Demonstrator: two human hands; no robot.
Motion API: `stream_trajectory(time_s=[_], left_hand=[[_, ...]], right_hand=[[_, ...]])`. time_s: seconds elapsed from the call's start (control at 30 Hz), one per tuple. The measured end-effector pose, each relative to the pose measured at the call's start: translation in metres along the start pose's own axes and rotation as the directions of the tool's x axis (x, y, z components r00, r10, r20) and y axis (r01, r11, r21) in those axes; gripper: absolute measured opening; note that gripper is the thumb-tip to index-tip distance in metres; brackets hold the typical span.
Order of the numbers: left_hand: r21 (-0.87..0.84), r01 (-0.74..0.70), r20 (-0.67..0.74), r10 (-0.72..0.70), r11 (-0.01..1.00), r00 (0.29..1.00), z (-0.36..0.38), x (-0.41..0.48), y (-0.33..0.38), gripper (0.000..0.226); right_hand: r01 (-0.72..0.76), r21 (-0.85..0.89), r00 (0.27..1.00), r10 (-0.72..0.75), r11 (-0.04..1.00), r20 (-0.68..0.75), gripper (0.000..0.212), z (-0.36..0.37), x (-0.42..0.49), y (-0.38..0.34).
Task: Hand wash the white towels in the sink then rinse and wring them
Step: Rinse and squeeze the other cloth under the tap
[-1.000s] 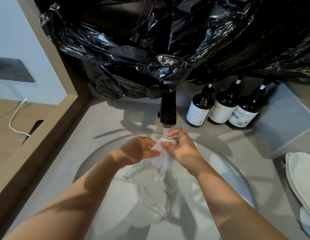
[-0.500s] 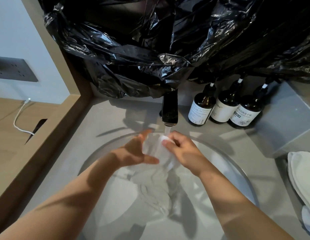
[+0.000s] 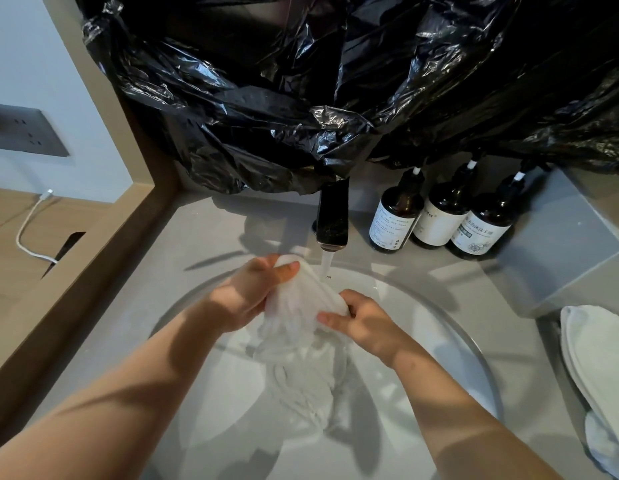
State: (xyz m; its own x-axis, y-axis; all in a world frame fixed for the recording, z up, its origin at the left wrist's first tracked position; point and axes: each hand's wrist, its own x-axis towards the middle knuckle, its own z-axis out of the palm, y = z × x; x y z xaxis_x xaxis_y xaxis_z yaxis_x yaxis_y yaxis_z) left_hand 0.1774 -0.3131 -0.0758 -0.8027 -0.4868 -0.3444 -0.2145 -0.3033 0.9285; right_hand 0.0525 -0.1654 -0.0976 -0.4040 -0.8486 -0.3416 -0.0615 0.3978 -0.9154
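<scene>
A wet white towel (image 3: 297,327) hangs bunched over the round white sink (image 3: 450,327), its lower part trailing into the basin. My left hand (image 3: 252,292) grips the towel's upper end just left of the water stream. My right hand (image 3: 363,320) grips the towel lower down on its right side, thumb across the cloth. Water runs from the dark faucet (image 3: 332,220) just behind the towel.
Three brown pump bottles (image 3: 439,216) stand right of the faucet. Crumpled black plastic (image 3: 335,81) hangs above. More white towels (image 3: 599,368) lie on the grey counter at right, beside a grey box (image 3: 557,244). A wooden ledge with a white cable (image 3: 27,226) runs along the left.
My left hand has closed on the towel and lifted its top end beside the stream. My right hand has dropped lower and away from the faucet, stretching the cloth between both hands.
</scene>
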Motion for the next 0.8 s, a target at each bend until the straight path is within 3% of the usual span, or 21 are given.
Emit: stream_trajectory(time_s=[0.07, 0.13, 0.17, 0.23, 0.3, 0.37, 0.43, 0.5, 0.57, 0.67, 0.73, 0.8], left_hand=[[-0.032, 0.014, -0.088, -0.017, 0.999, 0.996, 0.001, 0.0, -0.001, 0.018], [0.097, -0.014, -0.156, 0.029, 0.995, 0.987, -0.001, -0.002, -0.005, 0.011], [0.274, -0.042, -0.133, 0.081, 0.961, 0.988, -0.004, -0.003, -0.007, 0.018], [0.654, -0.091, 0.063, 0.067, 0.751, 0.996, -0.01, -0.004, -0.015, 0.048], [0.776, -0.116, 0.167, -0.024, 0.62, 0.986, -0.009, -0.007, -0.015, 0.04], [0.78, -0.11, 0.148, -0.011, 0.617, 0.989, -0.005, -0.004, -0.012, 0.016], [0.766, -0.1, 0.142, -0.015, 0.635, 0.99, -0.004, -0.002, -0.006, 0.011], [0.619, -0.054, 0.162, -0.06, 0.783, 0.985, -0.01, -0.006, -0.002, 0.019], [0.304, -0.005, 0.183, -0.053, 0.953, 0.982, -0.024, -0.008, -0.005, 0.042], [-0.034, 0.098, 0.133, -0.093, 0.995, 0.987, -0.03, -0.011, -0.012, 0.041], [-0.108, 0.151, 0.105, -0.14, 0.983, 0.985, -0.02, -0.014, -0.016, 0.045], [-0.102, 0.163, -0.011, -0.165, 0.981, 0.986, -0.006, -0.008, -0.021, 0.042]], right_hand=[[0.018, -0.002, 0.999, -0.018, 1.0, -0.031, 0.017, 0.0, -0.001, -0.006], [0.059, -0.019, 0.991, -0.061, 0.998, -0.116, 0.015, 0.0, -0.001, -0.015], [0.094, -0.037, 0.981, -0.099, 0.995, -0.165, 0.016, -0.002, 0.0, -0.017], [0.156, -0.059, 0.963, -0.166, 0.986, -0.21, 0.02, -0.003, 0.002, -0.022], [0.144, -0.11, 0.975, -0.16, 0.983, -0.155, 0.021, -0.005, 0.003, -0.021], [0.074, -0.219, 0.996, -0.085, 0.973, -0.042, 0.022, -0.007, 0.003, -0.014], [0.009, -0.418, 0.998, 0.017, 0.909, 0.06, 0.024, -0.008, 0.004, -0.001], [-0.051, -0.53, 0.995, 0.091, 0.846, 0.049, 0.026, -0.012, 0.006, 0.016], [-0.137, -0.351, 0.988, 0.152, 0.926, 0.017, 0.027, -0.02, 0.004, 0.028], [-0.194, 0.025, 0.98, 0.195, 0.981, -0.033, 0.04, -0.025, 0.002, 0.034], [-0.128, 0.173, 0.982, 0.149, 0.976, -0.115, 0.031, -0.019, 0.008, 0.026], [-0.056, 0.306, 0.966, 0.13, 0.95, -0.226, 0.029, -0.004, 0.015, 0.013]])
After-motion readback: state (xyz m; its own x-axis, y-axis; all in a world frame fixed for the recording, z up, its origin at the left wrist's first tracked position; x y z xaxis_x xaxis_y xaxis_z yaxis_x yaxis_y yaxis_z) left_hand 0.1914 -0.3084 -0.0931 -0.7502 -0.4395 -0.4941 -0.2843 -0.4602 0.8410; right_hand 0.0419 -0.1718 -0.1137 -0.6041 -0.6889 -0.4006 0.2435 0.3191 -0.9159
